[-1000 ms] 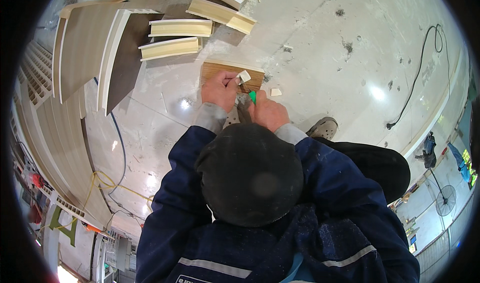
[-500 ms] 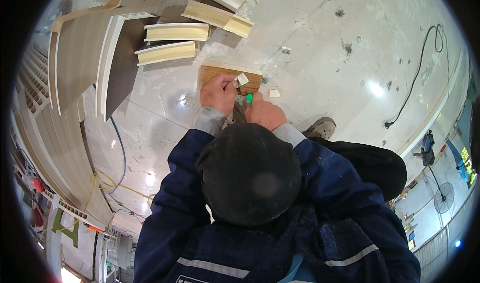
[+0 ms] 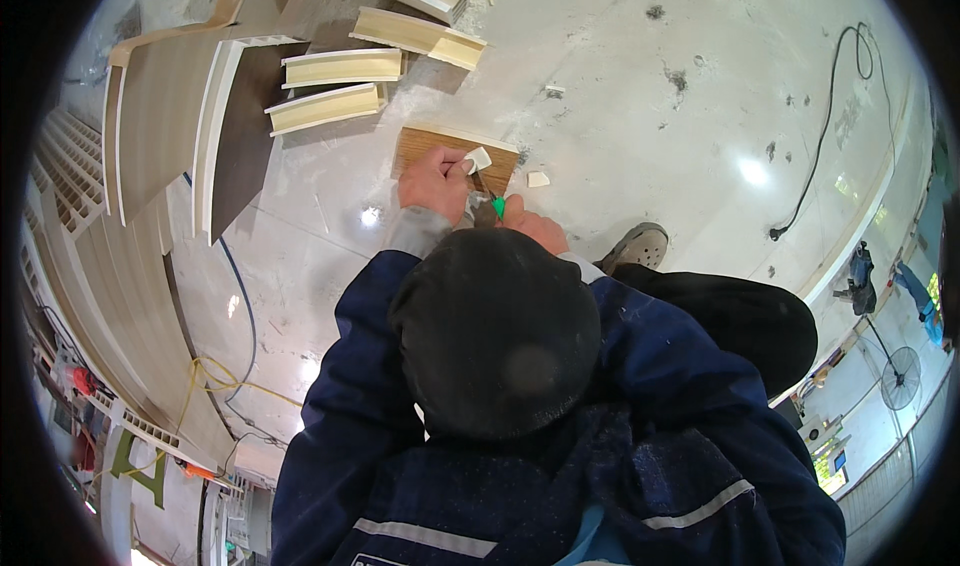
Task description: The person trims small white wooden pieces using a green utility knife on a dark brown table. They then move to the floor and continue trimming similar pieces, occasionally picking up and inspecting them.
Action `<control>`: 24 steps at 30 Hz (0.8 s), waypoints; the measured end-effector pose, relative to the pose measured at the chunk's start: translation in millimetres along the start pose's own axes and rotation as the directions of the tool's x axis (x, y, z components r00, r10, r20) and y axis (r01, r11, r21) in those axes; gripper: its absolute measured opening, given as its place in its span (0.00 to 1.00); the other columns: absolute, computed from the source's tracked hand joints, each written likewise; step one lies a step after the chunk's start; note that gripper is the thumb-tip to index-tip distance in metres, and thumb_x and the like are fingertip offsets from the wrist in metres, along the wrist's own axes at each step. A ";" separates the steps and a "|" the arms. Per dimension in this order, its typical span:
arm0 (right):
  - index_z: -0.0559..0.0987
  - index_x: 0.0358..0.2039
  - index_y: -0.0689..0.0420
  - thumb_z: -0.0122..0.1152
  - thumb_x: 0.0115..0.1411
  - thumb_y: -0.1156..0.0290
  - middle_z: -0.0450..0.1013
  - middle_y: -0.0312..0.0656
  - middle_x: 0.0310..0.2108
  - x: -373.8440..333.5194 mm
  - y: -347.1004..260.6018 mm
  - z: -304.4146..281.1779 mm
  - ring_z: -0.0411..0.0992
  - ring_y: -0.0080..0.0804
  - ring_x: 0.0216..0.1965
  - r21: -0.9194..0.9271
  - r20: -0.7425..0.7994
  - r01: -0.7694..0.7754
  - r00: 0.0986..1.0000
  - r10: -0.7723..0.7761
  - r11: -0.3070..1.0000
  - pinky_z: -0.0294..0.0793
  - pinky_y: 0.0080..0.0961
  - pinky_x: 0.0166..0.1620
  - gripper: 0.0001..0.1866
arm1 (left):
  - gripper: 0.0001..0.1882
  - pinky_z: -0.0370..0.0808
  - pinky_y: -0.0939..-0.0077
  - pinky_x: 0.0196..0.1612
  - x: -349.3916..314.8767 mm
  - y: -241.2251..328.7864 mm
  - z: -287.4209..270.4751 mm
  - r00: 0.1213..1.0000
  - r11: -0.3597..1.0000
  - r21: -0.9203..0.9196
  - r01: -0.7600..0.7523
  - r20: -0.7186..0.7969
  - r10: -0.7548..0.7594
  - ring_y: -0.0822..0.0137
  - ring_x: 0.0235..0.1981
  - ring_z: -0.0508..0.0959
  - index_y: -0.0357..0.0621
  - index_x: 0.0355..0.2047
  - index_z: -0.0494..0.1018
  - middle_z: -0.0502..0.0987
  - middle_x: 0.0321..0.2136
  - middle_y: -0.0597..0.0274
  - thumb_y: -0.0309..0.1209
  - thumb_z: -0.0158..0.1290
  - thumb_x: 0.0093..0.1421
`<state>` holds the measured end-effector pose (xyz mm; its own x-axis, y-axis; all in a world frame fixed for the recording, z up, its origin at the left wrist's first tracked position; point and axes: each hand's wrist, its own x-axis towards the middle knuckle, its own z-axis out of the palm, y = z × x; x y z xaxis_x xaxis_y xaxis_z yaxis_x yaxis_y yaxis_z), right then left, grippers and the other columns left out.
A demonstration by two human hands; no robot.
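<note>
Between the fingertips of my left hand [image 3: 432, 184] is a small cream-white block [image 3: 480, 159], pinched over a brown wood-grain board [image 3: 412, 146] on the floor. My right hand [image 3: 536, 229] is closed round a tool with a green handle [image 3: 499, 207]. A thin dark part of that tool points up toward the block; it looks like a blade, though its exact kind is too small to tell. To the right of the board lies a second small cream piece [image 3: 538, 179]. The black cap hides part of my right hand and wrist.
Several cream channel-shaped pieces [image 3: 342, 68] lie beyond the board to the left. Large curved panels [image 3: 212, 136] stand at the left, near a blue hose [image 3: 240, 286]. A black cable [image 3: 828, 156] runs over the floor at right. My shoe [image 3: 645, 246] is right of my hands.
My right hand has drawn back slightly toward me, and the thin dark part of the tool shows more. The block in my left hand has turned a little. The whole view has shifted slightly.
</note>
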<state>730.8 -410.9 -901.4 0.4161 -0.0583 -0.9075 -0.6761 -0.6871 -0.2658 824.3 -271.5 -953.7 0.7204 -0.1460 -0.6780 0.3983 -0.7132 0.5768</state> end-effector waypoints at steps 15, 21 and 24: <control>0.70 0.51 0.59 0.56 0.69 0.51 0.78 0.57 0.39 26.5 62.7 -19.1 0.80 0.58 0.40 -0.019 -0.578 -0.066 0.815 0.043 0.998 0.78 0.53 0.43 0.24 | 0.14 0.80 0.61 0.44 -18.6 12.3 -8.1 0.982 0.945 0.271 -0.181 0.001 0.188 0.57 0.39 0.85 0.49 0.45 0.81 0.86 0.36 0.59 0.41 0.61 0.64; 0.76 0.55 0.51 0.57 0.70 0.58 0.74 0.51 0.42 39.6 21.9 -30.9 0.77 0.52 0.45 -0.144 -0.696 0.334 0.635 -0.335 0.932 0.78 0.47 0.46 0.17 | 0.13 0.79 0.59 0.45 -15.7 1.5 -24.6 0.963 0.921 0.332 -0.202 -0.105 0.249 0.55 0.43 0.84 0.55 0.50 0.79 0.85 0.41 0.62 0.39 0.55 0.68; 0.81 0.54 0.45 0.56 0.70 0.60 0.75 0.50 0.42 53.1 -2.5 -45.9 0.77 0.51 0.46 -0.177 -0.515 0.363 0.758 -0.400 0.915 0.78 0.46 0.47 0.15 | 0.14 0.79 0.58 0.47 -12.9 0.1 -14.1 0.968 0.933 0.290 -0.214 -0.067 0.243 0.53 0.44 0.84 0.54 0.52 0.78 0.85 0.42 0.60 0.37 0.53 0.68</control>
<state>782.5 -445.5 -934.1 0.8992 -0.1423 -0.4137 -0.3600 -0.7780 -0.5149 823.0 -260.1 -938.5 0.8319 -0.2684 -0.4856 0.0529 -0.8328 0.5510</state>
